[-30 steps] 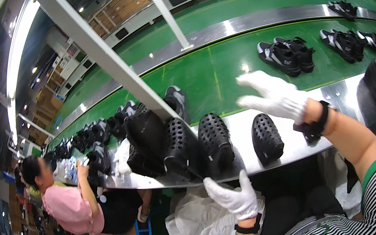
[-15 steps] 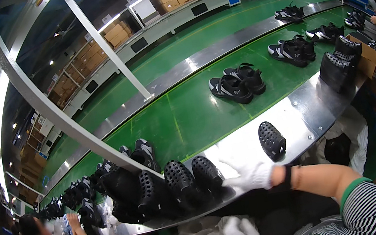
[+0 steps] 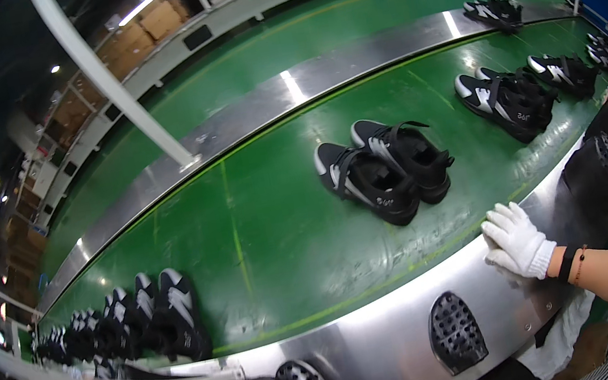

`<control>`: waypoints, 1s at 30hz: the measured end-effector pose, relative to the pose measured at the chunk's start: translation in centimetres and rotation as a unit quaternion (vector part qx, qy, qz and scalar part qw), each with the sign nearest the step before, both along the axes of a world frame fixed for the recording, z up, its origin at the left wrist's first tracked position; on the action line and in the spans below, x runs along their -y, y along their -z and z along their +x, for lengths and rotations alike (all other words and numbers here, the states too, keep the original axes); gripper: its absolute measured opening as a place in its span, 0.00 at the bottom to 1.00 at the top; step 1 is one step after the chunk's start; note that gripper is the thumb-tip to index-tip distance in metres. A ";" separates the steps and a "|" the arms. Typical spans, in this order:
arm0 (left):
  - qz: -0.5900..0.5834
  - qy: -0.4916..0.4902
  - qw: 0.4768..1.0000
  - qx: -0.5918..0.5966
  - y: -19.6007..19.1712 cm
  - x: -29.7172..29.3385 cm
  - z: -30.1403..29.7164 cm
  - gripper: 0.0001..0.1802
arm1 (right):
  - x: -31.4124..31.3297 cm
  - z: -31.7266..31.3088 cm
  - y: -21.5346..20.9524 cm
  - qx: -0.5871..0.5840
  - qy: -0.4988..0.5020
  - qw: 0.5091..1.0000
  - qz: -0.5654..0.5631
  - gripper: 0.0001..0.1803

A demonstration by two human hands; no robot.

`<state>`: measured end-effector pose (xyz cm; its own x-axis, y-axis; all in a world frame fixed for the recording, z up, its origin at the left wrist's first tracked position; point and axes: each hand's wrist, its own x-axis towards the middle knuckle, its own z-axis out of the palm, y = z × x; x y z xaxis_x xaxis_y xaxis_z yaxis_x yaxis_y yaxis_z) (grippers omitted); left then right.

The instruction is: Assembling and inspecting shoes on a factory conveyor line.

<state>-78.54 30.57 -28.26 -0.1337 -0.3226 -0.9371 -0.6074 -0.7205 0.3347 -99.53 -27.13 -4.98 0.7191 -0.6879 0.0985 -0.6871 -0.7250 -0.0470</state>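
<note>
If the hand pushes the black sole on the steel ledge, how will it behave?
The sole lies flat, so it probably will not roll or tip. The polished ledge looks smooth, so it may slide easily. It looks thin and perforated, so likely light and somewhat flexible. The right hand rests nearby.

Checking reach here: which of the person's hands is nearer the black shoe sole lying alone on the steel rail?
Right. The right hand rests on the steel rail just right of the shoe sole; the left hand is out of view.
</note>
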 end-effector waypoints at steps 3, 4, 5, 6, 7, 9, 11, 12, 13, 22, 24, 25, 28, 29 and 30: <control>-0.017 0.015 1.000 -0.015 -2.0 6.6 0.9 0.30 | 1.0 -0.1 0.4 -0.002 -0.025 1.000 0.018 0.35; -0.021 0.019 0.999 -0.020 -3.2 8.5 0.6 0.30 | 1.4 -0.5 0.1 0.001 -0.018 1.000 0.017 0.34; -0.022 0.025 0.999 -0.024 -4.5 9.6 0.7 0.29 | 1.2 -0.7 -0.4 0.005 -0.009 1.000 0.018 0.34; -0.024 0.032 0.999 -0.028 -5.9 10.6 0.8 0.29 | 1.2 -0.7 -1.1 -0.005 0.001 1.000 0.024 0.34; -0.031 0.040 0.998 -0.028 -6.8 11.9 1.4 0.28 | 1.4 -0.3 -1.9 -0.005 0.000 0.999 0.035 0.32; -0.050 0.053 0.997 -0.024 -7.5 15.2 2.5 0.28 | 2.4 1.0 -2.9 -0.003 -0.010 0.999 0.046 0.29; -0.069 0.064 0.995 -0.019 -8.1 18.0 2.7 0.27 | 2.8 0.8 -3.2 -0.003 -0.014 0.997 0.082 0.28; -0.079 0.070 0.994 -0.016 -8.5 19.4 2.8 0.26 | 3.1 0.7 -3.4 -0.006 -0.016 0.997 0.070 0.27; -0.091 0.078 0.993 -0.012 -8.5 20.9 3.1 0.26 | 3.2 0.8 -3.4 -0.007 -0.005 0.998 0.067 0.27; -0.176 0.125 0.976 0.025 -9.5 27.9 4.4 0.22 | 2.6 -0.7 -2.1 0.002 0.001 0.994 0.113 0.32; -0.199 0.129 0.971 0.035 -9.6 28.6 4.1 0.21 | 2.5 -1.2 -2.4 0.010 0.008 0.995 0.104 0.32; -0.212 0.134 0.967 0.042 -9.6 28.9 4.5 0.21 | 2.5 -1.0 -2.7 -0.002 0.002 0.993 0.118 0.32; -0.249 0.146 0.955 0.068 -9.8 29.5 5.9 0.20 | 2.3 -1.0 -2.2 -0.005 -0.005 0.992 0.122 0.31; -0.261 0.149 0.951 0.078 -9.8 29.6 6.5 0.19 | 2.4 -0.8 -2.1 -0.003 -0.014 0.993 0.115 0.30; -0.270 0.150 0.947 0.089 -9.9 29.4 7.0 0.19 | 2.3 -0.5 -2.3 -0.009 -0.012 0.991 0.135 0.28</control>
<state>-71.49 1.13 -18.36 -0.1507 -0.7341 -0.6622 -0.8389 -0.2595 0.4785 -100.06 -29.46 -2.68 0.7358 -0.6699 -0.0995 -0.6721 -0.7043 -0.2286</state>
